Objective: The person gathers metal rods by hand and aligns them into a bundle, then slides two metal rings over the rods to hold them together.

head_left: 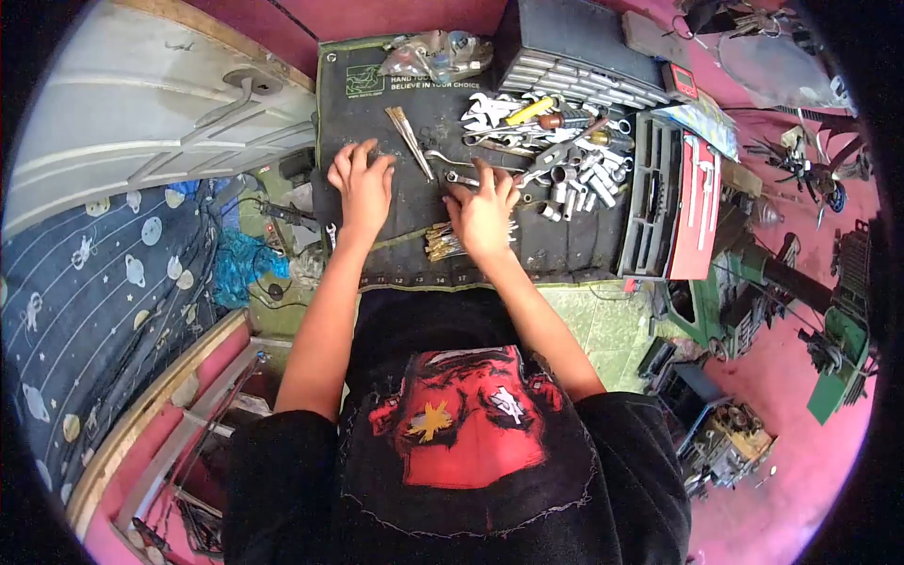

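My left hand (362, 191) rests over the dark mat (556, 254) with its fingers spread and nothing in them. Close to its right lie a few slim, worn metal tools (410, 141), side by side. My right hand (485, 215) has its fingers apart over a small wrench (460, 177), with the fingertips at or touching it; part of the wrench is hidden under them. A longer curved wrench (471, 162) lies just beyond. Below the right hand is a bundle of thin, brownish tools (443, 241), partly covered by the wrist.
A heap of wrenches and sockets (584, 179) covers the mat's right side, with a yellow-handled tool (529, 111) on top. Behind it stands a dark drawer cabinet (584, 52). An open red toolbox (695, 207) borders the right. A plastic bag (438, 56) lies at the back.
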Motion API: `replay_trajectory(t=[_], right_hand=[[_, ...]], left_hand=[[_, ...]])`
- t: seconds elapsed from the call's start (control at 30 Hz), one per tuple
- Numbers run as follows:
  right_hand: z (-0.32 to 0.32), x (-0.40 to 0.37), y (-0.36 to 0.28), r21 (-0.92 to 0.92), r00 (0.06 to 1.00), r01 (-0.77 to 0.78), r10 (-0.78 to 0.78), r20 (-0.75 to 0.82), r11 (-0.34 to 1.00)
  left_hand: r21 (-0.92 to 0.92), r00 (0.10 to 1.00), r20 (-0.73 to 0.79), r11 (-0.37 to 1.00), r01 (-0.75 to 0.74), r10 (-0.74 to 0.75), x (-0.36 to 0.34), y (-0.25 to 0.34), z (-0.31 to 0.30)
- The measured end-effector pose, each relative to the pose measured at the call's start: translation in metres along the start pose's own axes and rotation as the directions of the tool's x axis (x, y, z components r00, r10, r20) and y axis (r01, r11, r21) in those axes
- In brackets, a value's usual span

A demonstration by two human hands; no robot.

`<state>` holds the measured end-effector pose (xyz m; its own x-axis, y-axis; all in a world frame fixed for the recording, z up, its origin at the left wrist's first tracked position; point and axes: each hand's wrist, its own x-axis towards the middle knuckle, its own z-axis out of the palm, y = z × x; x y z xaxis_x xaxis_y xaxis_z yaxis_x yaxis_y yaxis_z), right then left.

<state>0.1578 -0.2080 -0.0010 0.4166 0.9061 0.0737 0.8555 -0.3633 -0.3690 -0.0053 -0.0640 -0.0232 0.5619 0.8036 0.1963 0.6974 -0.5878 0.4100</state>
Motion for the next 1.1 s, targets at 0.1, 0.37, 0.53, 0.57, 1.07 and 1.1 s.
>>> replay_trajectory(t=[0.1,0.37,0.53,0.57,1.07,1.1], right_hand=[[0.013,0.01,-0.017,0.009,0.997,-0.032,0.033,-0.063,0.999],[0.04,0.035,-0.042,-0.049,0.979,-0.185,0.18,-0.094,0.981],[0.051,0.038,-0.05,-0.041,0.968,-0.239,0.234,-0.091,0.97],[0.051,0.037,-0.051,-0.03,0.964,-0.247,0.242,-0.114,0.969],[0.036,0.04,-0.049,0.034,0.94,-0.294,0.296,-0.17,0.955],[0.032,0.04,-0.047,0.037,0.938,-0.292,0.294,-0.186,0.956]], left_hand=[[0.026,0.995,-0.002,0.995,-0.101,0.101,0.035,-0.019,0.004],[-0.043,0.911,0.108,0.917,-0.397,0.399,0.11,-0.045,0.024],[-0.118,0.814,0.234,0.847,-0.519,0.531,0.119,-0.054,0.025],[-0.121,0.81,0.242,0.845,-0.521,0.534,0.118,-0.056,0.025],[-0.152,0.789,0.263,0.831,-0.535,0.555,0.121,-0.061,0.017],[-0.146,0.795,0.263,0.837,-0.528,0.547,0.119,-0.061,0.015]])
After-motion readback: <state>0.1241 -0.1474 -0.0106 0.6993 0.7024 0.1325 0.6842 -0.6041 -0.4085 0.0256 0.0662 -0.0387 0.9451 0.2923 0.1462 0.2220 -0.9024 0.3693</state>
